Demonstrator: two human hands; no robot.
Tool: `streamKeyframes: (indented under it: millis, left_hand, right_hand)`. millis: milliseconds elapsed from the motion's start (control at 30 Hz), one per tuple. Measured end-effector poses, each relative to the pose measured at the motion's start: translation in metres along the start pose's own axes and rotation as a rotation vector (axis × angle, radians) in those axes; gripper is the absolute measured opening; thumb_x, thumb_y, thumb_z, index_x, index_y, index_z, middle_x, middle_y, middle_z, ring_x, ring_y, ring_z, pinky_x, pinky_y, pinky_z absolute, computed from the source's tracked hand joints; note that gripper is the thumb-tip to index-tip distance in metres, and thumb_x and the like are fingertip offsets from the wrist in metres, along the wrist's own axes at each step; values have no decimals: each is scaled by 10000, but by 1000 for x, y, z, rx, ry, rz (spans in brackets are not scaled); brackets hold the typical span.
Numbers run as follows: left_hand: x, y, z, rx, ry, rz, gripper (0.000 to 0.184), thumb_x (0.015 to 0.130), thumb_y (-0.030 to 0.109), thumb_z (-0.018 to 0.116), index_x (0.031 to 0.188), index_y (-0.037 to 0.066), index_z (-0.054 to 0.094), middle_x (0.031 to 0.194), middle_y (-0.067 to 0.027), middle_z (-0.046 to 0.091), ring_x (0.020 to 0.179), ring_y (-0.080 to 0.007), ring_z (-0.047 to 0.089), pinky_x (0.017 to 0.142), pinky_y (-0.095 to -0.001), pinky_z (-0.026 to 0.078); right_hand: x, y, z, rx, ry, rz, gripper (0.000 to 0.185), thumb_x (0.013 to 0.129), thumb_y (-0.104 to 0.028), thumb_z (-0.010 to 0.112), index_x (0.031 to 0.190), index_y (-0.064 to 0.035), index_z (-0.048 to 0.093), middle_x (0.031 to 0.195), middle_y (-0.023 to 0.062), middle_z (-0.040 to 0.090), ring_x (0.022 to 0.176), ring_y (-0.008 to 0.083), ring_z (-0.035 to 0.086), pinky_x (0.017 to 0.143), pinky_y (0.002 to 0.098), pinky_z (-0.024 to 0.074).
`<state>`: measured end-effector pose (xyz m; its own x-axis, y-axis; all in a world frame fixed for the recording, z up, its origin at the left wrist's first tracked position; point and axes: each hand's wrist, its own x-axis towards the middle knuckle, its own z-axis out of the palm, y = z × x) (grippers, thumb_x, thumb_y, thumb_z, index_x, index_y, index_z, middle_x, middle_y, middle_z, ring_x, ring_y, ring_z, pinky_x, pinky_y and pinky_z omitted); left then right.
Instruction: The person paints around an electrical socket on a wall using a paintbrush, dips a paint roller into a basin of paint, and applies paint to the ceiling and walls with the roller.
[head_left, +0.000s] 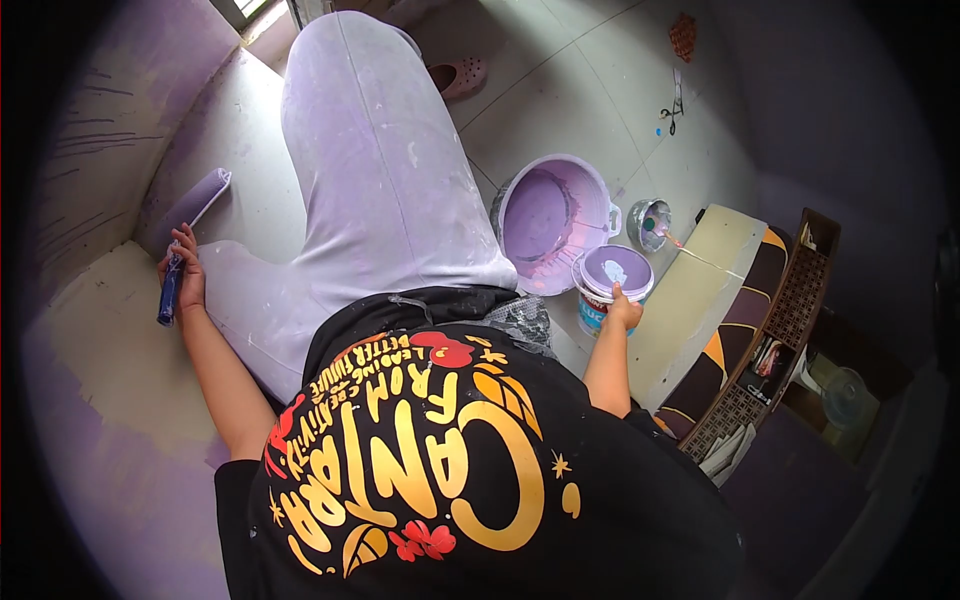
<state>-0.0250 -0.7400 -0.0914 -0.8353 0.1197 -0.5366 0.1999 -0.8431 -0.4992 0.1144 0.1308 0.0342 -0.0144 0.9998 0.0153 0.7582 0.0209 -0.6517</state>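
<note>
My left hand (186,272) is wrapped around the dark blue handle of a paint roller (198,202). Its lilac-coated roller head points away from me, close to the purple-streaked wall; whether it touches a surface is unclear. On my other side, my right hand (625,309) grips the near rim of a small paint bucket (594,298) with a printed label. Lilac paint and a paler patch show inside it. Just beyond the bucket stands a large lilac tub (606,185) with paint coating its inner walls.
A small metal bowl (655,222) with a brush-like tool stands right of the tub. Scissors (674,108) and a pink clog (462,77) lie on the tiled floor. A patterned cushion (729,348) and a brown woven-sided rack (806,268) line the right side.
</note>
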Motion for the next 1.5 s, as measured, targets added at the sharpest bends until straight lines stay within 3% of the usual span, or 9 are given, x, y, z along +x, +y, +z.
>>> streamKeyframes:
  millis: [200,333,567,867,967,1067,1167,1267,1500]
  left_hand:
    - [-1,0,2,19,3,9,794,742,-137,519,1477,-50,231,1476,-251,347,1261,-331,538,906,-407,568]
    - [-1,-5,3,30,2,25,818,733,-121,521,1489,-40,219,1477,-253,348,1266,-337,533,913,-417,562]
    - [-4,-17,8,23,20,40,844,714,-110,530,1494,-27,219,1469,-252,363,1268,-336,532,914,-428,558]
    - [-18,-45,24,33,118,-77,717,802,-35,565,1463,-39,289,1473,-210,358,1191,-286,572,822,-369,580]
    - [-26,-38,47,302,378,-271,695,915,202,656,1438,-89,303,1320,-171,539,1085,-225,625,733,-301,568]
    - [-52,-65,70,498,368,-263,585,962,235,607,1396,-75,368,1032,-84,631,906,-159,639,649,-266,535]
    - [-62,-55,69,460,338,-285,526,966,214,587,1361,-80,399,964,-61,593,865,-157,623,626,-260,524]
    - [-71,-84,71,587,423,-124,526,927,173,597,1337,-98,410,969,-51,581,811,-151,602,615,-261,515]
    - [-78,-103,52,586,305,61,546,899,137,585,1330,-142,400,917,-55,603,772,-151,602,624,-264,487]
  right_hand:
    - [28,29,-15,613,-258,492,229,843,-71,722,1024,19,614,1052,127,663,973,270,670,917,451,578]
    - [24,59,-25,814,-173,689,156,758,-34,595,904,23,588,941,141,665,858,300,688,832,470,604]
    - [-18,72,-33,870,-367,660,99,723,-29,626,793,-53,560,743,54,575,583,191,526,616,319,512]
    - [-43,-61,26,937,-514,469,160,734,-45,650,847,-90,546,795,5,546,718,132,522,713,290,457]
    - [-64,-105,79,885,-649,406,132,748,-54,657,833,-68,558,788,30,563,707,148,547,720,306,482]
    - [-75,-127,151,708,-795,458,93,785,-45,655,788,-53,563,754,57,585,672,170,584,695,362,550]
    - [-94,-126,243,769,-793,582,112,756,1,640,802,19,540,714,121,573,608,240,604,620,407,580]
    - [-148,-171,287,746,-439,480,317,700,30,654,954,57,467,831,180,595,622,272,640,473,370,552]
    - [-166,-198,323,511,-371,286,364,703,-36,657,1009,69,489,954,200,628,618,255,647,522,331,538]
